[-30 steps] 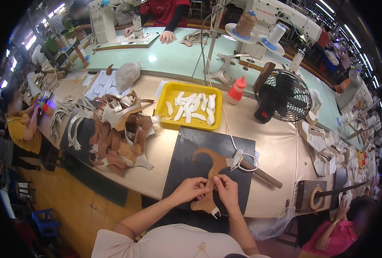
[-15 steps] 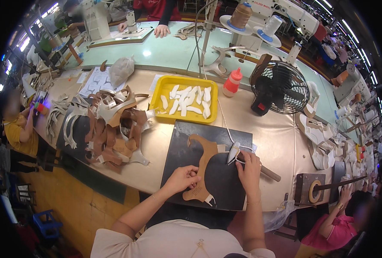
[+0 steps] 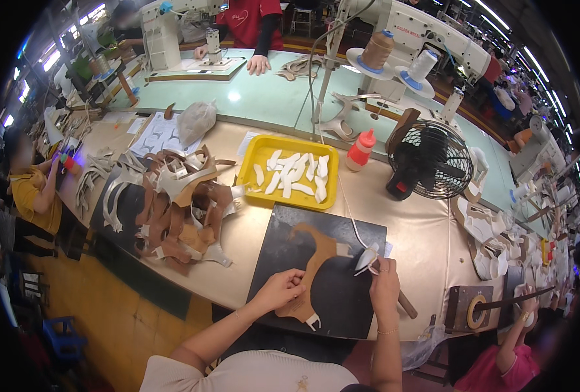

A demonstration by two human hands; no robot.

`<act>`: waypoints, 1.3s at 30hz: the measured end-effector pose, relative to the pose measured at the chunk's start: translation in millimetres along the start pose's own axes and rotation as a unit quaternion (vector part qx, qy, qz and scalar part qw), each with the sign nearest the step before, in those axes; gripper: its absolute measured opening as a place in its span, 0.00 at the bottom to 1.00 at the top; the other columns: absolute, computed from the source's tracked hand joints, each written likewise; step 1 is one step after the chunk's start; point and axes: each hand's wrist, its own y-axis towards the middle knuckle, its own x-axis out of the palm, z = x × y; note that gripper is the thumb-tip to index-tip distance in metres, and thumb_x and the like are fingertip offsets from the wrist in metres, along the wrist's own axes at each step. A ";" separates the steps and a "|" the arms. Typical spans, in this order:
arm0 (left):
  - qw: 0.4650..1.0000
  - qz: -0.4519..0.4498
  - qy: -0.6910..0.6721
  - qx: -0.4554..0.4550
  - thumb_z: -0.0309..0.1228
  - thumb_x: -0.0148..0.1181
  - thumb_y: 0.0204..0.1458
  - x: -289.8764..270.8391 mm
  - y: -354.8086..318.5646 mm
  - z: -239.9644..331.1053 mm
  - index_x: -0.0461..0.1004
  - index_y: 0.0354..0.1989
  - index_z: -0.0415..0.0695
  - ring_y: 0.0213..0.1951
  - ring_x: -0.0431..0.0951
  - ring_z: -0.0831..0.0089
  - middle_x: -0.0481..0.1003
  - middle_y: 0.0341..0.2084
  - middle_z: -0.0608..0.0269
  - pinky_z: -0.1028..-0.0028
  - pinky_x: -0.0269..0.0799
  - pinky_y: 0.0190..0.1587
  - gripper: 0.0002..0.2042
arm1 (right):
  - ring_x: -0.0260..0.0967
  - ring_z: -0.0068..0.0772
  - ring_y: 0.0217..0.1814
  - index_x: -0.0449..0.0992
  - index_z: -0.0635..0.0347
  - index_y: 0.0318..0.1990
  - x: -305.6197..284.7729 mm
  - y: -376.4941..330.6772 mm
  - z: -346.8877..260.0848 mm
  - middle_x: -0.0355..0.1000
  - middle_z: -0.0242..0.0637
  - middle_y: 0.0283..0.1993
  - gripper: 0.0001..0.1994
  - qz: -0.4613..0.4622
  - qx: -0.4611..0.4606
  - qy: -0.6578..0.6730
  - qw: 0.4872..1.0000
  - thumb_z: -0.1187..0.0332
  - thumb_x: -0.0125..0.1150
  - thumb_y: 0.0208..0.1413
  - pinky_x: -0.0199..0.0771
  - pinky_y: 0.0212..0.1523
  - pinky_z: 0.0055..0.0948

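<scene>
Unlike a second ago, the right hand [image 3: 384, 279] is off the tan piece [image 3: 317, 262], fingers curled at the white corded tool [image 3: 366, 258] toward three o'clock; their grip is unclear. The left hand [image 3: 283, 289], nearly closed, pinches the piece on the dark mat [image 3: 342, 302]: curved, hooked at eleven, white-tabbed at two and six o'clock.

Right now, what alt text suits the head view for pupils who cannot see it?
A person's left hand holds a curved brown leather-like piece over a black mat, while the right hand touches a corded white tool. Nearby are a yellow tray of white strips and a heap of brown and silver pieces.
</scene>
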 end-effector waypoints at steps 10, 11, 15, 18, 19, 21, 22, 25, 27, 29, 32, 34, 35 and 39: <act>0.999 0.036 0.033 0.017 0.22 0.59 0.59 11.1 -8.3 10.4 0.69 0.59 0.41 0.33 0.74 0.84 0.72 0.33 0.67 0.81 0.71 0.37 0.19 | 0.72 0.56 0.43 0.72 0.64 0.55 -36.1 -21.4 -29.1 0.69 0.51 0.43 0.18 -0.012 0.040 0.124 0.991 0.84 0.51 0.57 0.72 0.41 0.42; 0.998 0.029 0.052 0.012 0.22 0.59 0.59 10.8 -8.3 12.1 0.70 0.59 0.41 0.33 0.74 0.85 0.71 0.33 0.68 0.82 0.71 0.37 0.19 | 0.72 0.56 0.42 0.72 0.64 0.55 -36.0 -22.5 -30.3 0.70 0.50 0.43 0.18 -0.011 0.030 0.138 0.990 0.84 0.51 0.57 0.72 0.40 0.42; 0.995 0.014 0.095 0.004 0.24 0.61 0.59 8.9 -7.3 17.6 0.70 0.59 0.42 0.30 0.72 0.85 0.69 0.32 0.69 0.82 0.69 0.34 0.19 | 0.73 0.55 0.39 0.73 0.63 0.55 -30.3 -28.4 -36.4 0.72 0.48 0.42 0.16 -0.017 0.025 0.161 0.986 0.82 0.53 0.59 0.73 0.39 0.41; 0.994 0.018 0.109 -0.018 0.25 0.61 0.59 10.8 -8.9 20.7 0.69 0.59 0.41 0.28 0.71 0.85 0.68 0.31 0.69 0.81 0.69 0.32 0.19 | 0.73 0.54 0.38 0.74 0.63 0.55 -26.1 -34.4 -42.3 0.72 0.48 0.41 0.15 -0.037 0.023 0.174 0.984 0.79 0.54 0.60 0.73 0.38 0.42; 0.994 0.018 0.108 -0.025 0.26 0.61 0.59 11.0 -9.7 21.7 0.70 0.60 0.42 0.27 0.71 0.85 0.68 0.31 0.69 0.81 0.69 0.31 0.20 | 0.73 0.54 0.38 0.74 0.62 0.55 -25.0 -36.3 -44.5 0.72 0.48 0.41 0.15 -0.051 0.032 0.181 0.982 0.79 0.54 0.61 0.73 0.38 0.42; 0.991 0.016 0.133 -0.012 0.28 0.62 0.59 11.8 -10.9 23.2 0.68 0.61 0.42 0.26 0.74 0.83 0.71 0.27 0.67 0.79 0.70 0.30 0.21 | 0.74 0.53 0.36 0.74 0.61 0.55 -21.7 -39.2 -50.3 0.73 0.46 0.41 0.14 -0.054 0.012 0.171 0.984 0.76 0.56 0.62 0.73 0.36 0.41; 0.991 0.014 0.132 -0.010 0.29 0.62 0.59 12.2 -12.5 23.2 0.68 0.61 0.42 0.26 0.75 0.81 0.73 0.26 0.66 0.77 0.71 0.31 0.22 | 0.74 0.52 0.36 0.74 0.61 0.55 -20.1 -40.2 -53.3 0.73 0.45 0.40 0.14 -0.063 0.008 0.166 0.984 0.76 0.56 0.62 0.73 0.35 0.41; 0.994 0.009 0.104 -0.012 0.30 0.62 0.59 14.2 -16.2 20.6 0.64 0.64 0.42 0.25 0.77 0.79 0.75 0.25 0.65 0.76 0.72 0.30 0.25 | 0.75 0.50 0.35 0.75 0.60 0.56 -17.1 -42.4 -62.0 0.74 0.43 0.40 0.16 -0.081 -0.002 0.159 0.984 0.76 0.58 0.60 0.74 0.34 0.40; 0.996 0.008 0.083 -0.014 0.30 0.62 0.59 14.1 -14.3 19.1 0.61 0.66 0.43 0.25 0.77 0.79 0.75 0.25 0.64 0.76 0.72 0.30 0.27 | 0.76 0.50 0.36 0.75 0.60 0.56 -16.1 -41.7 -67.1 0.74 0.43 0.41 0.16 -0.085 -0.013 0.153 0.984 0.75 0.59 0.60 0.75 0.35 0.39; 0.998 0.004 0.061 -0.031 0.30 0.62 0.59 14.7 -14.8 17.2 0.57 0.69 0.44 0.25 0.77 0.79 0.75 0.25 0.64 0.76 0.72 0.29 0.30 | 0.76 0.50 0.35 0.75 0.61 0.55 -15.4 -40.8 -72.3 0.74 0.44 0.41 0.15 -0.078 -0.026 0.159 0.984 0.75 0.59 0.60 0.75 0.35 0.39; 0.998 0.005 0.050 -0.035 0.30 0.62 0.59 14.9 -14.7 16.5 0.54 0.71 0.45 0.25 0.77 0.79 0.75 0.25 0.64 0.77 0.72 0.28 0.33 | 0.74 0.52 0.34 0.75 0.64 0.52 -14.0 -39.4 -79.0 0.72 0.48 0.38 0.12 -0.074 -0.040 0.165 0.983 0.76 0.57 0.61 0.73 0.33 0.42; 0.998 -0.003 0.054 -0.040 0.29 0.62 0.59 14.7 -14.6 17.7 0.52 0.72 0.46 0.26 0.76 0.81 0.74 0.27 0.65 0.79 0.73 0.28 0.34 | 0.74 0.54 0.34 0.75 0.62 0.53 -12.5 -38.3 -82.2 0.72 0.47 0.39 0.13 -0.078 -0.036 0.167 0.982 0.76 0.57 0.61 0.72 0.34 0.42; 0.997 -0.006 0.056 -0.048 0.28 0.63 0.59 14.3 -14.5 18.5 0.51 0.72 0.46 0.26 0.76 0.81 0.73 0.28 0.65 0.80 0.74 0.28 0.35 | 0.74 0.53 0.34 0.75 0.61 0.53 -11.6 -37.7 -83.3 0.72 0.47 0.38 0.14 -0.081 -0.035 0.166 0.982 0.76 0.57 0.61 0.72 0.34 0.42; 0.997 -0.020 0.043 -0.055 0.28 0.63 0.59 14.1 -15.4 20.9 0.50 0.72 0.46 0.26 0.76 0.81 0.73 0.27 0.65 0.79 0.74 0.27 0.35 | 0.74 0.53 0.35 0.75 0.60 0.54 -9.7 -35.4 -84.7 0.72 0.46 0.38 0.15 -0.077 -0.042 0.154 0.984 0.76 0.58 0.61 0.72 0.34 0.42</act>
